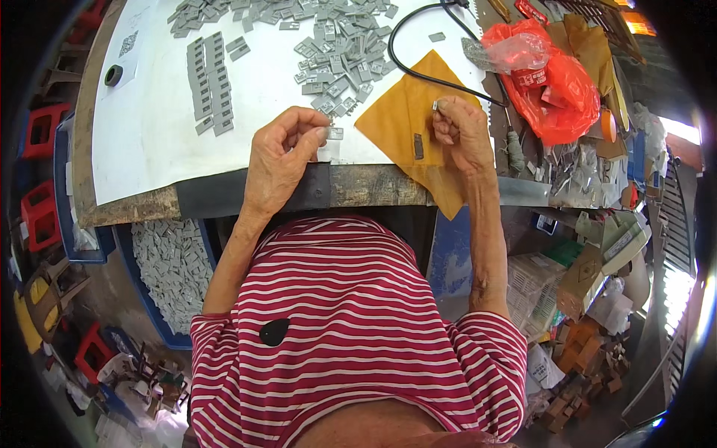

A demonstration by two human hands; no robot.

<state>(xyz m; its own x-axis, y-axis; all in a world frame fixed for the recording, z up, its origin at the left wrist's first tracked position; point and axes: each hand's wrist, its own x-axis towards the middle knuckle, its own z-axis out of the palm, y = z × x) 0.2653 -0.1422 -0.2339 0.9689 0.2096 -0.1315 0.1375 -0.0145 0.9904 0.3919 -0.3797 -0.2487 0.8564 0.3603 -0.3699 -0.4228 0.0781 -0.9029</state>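
My left hand (pixel 280 153) is closed in a pinch on a small flat grey rectangular piece (pixel 336 134), just above the near edge of the white table sheet (pixel 149 142). To the right, my right hand (pixel 464 131) pinches a tiny metallic part (pixel 435 106), too small to name, over a yellow-brown cloth (pixel 396 112). A narrow dark strip (pixel 418 146) lies on that cloth beside my right fingers. Beyond my hands spreads a loose pile of similar grey pieces (pixel 347 63). Others stand in overlapping columns (pixel 211 82) at the left.
A black cable (pixel 396 52) loops behind the cloth. A red plastic bag (pixel 556 104) sits at the right among clutter. A black ring (pixel 113 75) lies at the far left. Below the wooden table edge (pixel 373 184), a blue bin (pixel 134 284) holds many grey pieces.
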